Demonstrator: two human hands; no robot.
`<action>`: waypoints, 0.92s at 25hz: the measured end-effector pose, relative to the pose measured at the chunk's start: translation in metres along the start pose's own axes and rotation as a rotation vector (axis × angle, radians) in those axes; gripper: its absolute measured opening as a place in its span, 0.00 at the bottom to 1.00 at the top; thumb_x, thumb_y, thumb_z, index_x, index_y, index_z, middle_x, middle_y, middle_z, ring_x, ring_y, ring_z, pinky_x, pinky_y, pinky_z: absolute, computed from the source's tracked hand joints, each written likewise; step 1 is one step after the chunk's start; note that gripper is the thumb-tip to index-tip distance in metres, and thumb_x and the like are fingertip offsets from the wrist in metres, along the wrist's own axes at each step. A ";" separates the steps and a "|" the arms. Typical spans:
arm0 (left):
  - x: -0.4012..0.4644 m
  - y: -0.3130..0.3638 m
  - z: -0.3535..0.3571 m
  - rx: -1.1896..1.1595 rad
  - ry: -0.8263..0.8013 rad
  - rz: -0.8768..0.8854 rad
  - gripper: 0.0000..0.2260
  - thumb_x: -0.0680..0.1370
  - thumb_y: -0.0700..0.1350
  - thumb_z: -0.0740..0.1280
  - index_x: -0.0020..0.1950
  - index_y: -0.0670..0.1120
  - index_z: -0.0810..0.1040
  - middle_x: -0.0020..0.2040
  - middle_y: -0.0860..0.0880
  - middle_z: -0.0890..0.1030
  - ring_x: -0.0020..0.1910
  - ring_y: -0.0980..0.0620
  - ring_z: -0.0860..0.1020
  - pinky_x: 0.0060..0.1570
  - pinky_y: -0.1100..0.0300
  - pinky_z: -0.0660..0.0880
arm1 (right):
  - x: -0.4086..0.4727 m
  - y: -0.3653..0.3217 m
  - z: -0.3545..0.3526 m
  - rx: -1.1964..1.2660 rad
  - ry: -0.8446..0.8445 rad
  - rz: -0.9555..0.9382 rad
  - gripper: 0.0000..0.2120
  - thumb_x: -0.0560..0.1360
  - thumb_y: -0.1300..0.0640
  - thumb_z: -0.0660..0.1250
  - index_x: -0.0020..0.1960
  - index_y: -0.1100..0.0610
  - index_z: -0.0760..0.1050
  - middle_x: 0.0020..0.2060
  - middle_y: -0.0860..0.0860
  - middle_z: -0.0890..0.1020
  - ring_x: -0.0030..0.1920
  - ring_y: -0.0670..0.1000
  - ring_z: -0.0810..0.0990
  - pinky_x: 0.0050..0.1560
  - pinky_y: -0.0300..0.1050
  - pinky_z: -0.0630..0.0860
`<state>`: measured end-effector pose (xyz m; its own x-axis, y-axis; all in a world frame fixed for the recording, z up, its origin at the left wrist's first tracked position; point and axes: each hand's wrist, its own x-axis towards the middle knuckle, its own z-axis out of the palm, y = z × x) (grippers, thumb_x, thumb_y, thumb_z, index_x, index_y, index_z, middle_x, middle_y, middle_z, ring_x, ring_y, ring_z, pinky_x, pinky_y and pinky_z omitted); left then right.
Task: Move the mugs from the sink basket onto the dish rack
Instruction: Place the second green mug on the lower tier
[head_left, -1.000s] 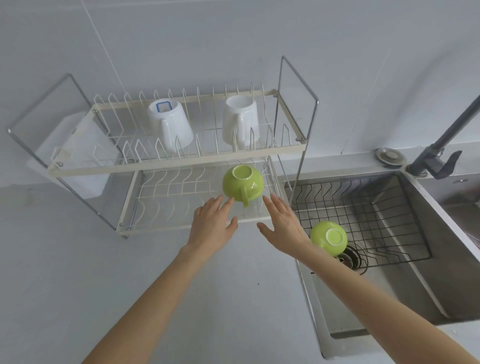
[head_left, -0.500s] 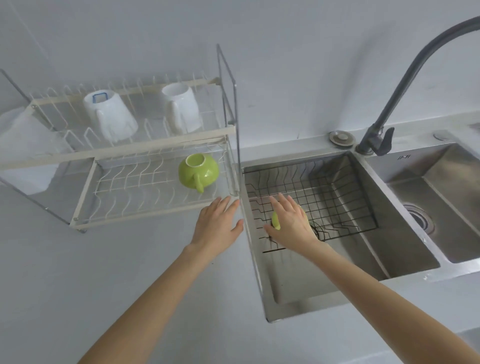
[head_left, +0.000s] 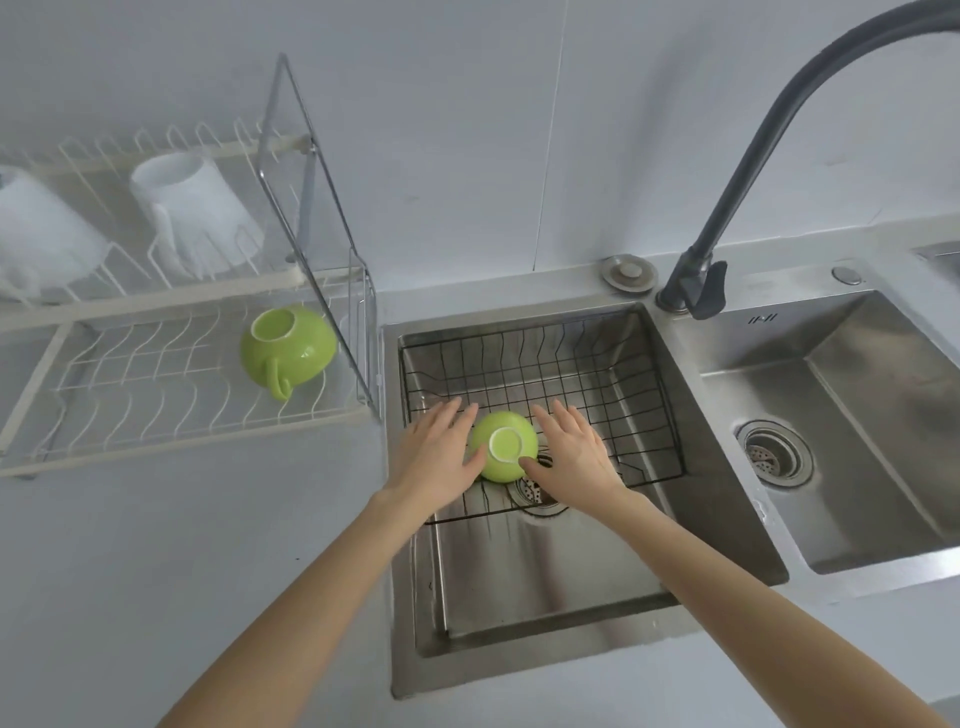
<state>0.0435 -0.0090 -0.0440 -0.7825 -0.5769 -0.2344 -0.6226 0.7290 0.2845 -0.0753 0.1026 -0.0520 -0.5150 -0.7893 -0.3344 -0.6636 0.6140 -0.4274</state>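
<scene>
- Both hands reach into the wire sink basket (head_left: 597, 358), one on each side of an upside-down green mug (head_left: 503, 452) that sits between them.
- The left hand (head_left: 439, 457) lies flat against the mug's left side, fingers stretched forward, thumb touching the pale base ring.
- The right hand (head_left: 574, 457) mirrors it on the other side — fingers spread, thumb tip pressed to the mug's lower right edge.
- Neither hand is clenched; they cup the mug from the sides, though I cannot tell whether it is lifted or resting on the wires.
- Just under the right thumb, a round drain (head_left: 535, 493) shows through the basket.
- Up and to the left of the left hand stands the dish rack (head_left: 156, 415); a second green mug (head_left: 288, 351) sits upturned on its lower tier, handle toward the camera.
- Farther left and higher, two white mugs (head_left: 195, 215) rest inverted on the top tier — the view there is blurred.
- Beyond the right hand rises a dark faucet (head_left: 696, 283), with a second basin (head_left: 857, 415) to its right.
</scene>
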 end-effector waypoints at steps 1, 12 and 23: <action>0.007 0.004 0.004 -0.008 -0.020 -0.017 0.26 0.78 0.53 0.55 0.74 0.47 0.54 0.77 0.46 0.55 0.75 0.47 0.54 0.73 0.50 0.55 | 0.004 0.006 -0.001 0.009 -0.019 0.002 0.33 0.76 0.49 0.61 0.75 0.54 0.50 0.76 0.56 0.52 0.77 0.56 0.47 0.75 0.53 0.50; 0.080 0.013 0.042 -0.334 -0.211 -0.250 0.26 0.77 0.51 0.60 0.73 0.45 0.59 0.72 0.44 0.65 0.70 0.45 0.65 0.66 0.53 0.65 | 0.069 0.045 0.010 0.329 -0.259 0.177 0.30 0.77 0.52 0.60 0.73 0.61 0.53 0.68 0.62 0.68 0.68 0.61 0.67 0.64 0.50 0.67; 0.129 -0.009 0.092 -0.399 -0.338 -0.399 0.28 0.75 0.53 0.63 0.71 0.42 0.61 0.67 0.40 0.69 0.66 0.42 0.69 0.65 0.51 0.67 | 0.125 0.064 0.068 0.560 -0.392 0.464 0.26 0.75 0.50 0.62 0.69 0.61 0.62 0.64 0.60 0.74 0.66 0.60 0.71 0.62 0.50 0.69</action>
<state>-0.0514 -0.0558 -0.1625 -0.4863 -0.5794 -0.6541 -0.8702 0.2529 0.4229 -0.1456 0.0438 -0.1781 -0.3745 -0.4611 -0.8044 -0.0076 0.8691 -0.4946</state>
